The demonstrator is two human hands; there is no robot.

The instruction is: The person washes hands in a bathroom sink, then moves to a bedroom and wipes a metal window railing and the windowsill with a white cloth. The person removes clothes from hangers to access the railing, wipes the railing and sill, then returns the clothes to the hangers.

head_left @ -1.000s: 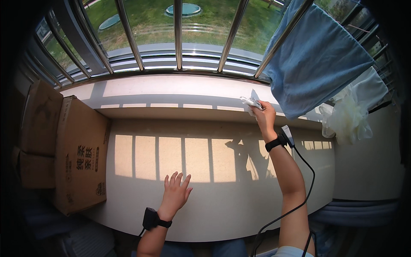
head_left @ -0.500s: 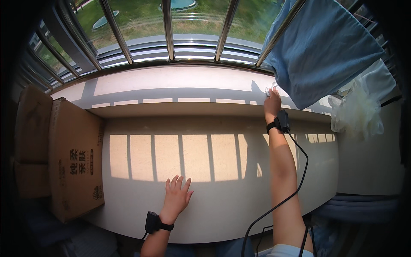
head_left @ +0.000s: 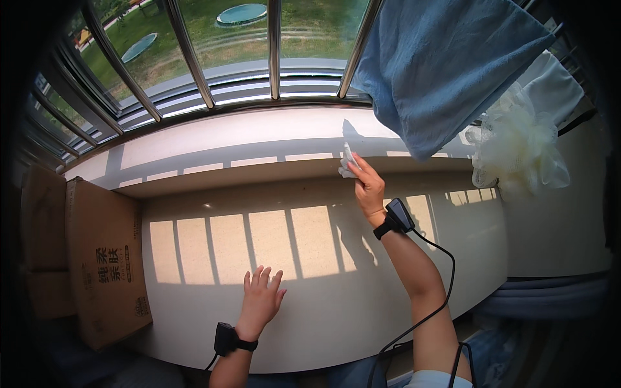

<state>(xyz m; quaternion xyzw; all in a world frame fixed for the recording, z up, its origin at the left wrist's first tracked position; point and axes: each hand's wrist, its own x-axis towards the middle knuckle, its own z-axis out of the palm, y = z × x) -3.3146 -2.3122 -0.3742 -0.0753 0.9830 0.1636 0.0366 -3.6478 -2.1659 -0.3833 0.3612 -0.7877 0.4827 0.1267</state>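
Note:
A crumpled white tissue (head_left: 347, 161) is pinched between the fingertips of my right hand (head_left: 369, 187), which is raised in front of the upper sill (head_left: 284, 132). My left hand (head_left: 260, 301) rests on the pale lower ledge (head_left: 323, 323) with its fingers spread, holding nothing. Its fingertips reach the edge of the barred sunlight patch. Each wrist wears a black strap with a small box and a cable.
A brown cardboard box (head_left: 107, 262) stands at the ledge's left end. Metal window bars (head_left: 274, 52) rise behind the sill. On the right hang a blue cloth (head_left: 446, 71) and a cream mesh bath puff (head_left: 521, 145). The right wrist's black cable (head_left: 446, 291) trails along my forearm.
My right hand has come back from the upper sill toward me and to the left, bringing the tissue. The left hand stays spread on the ledge. The view has shifted somewhat.

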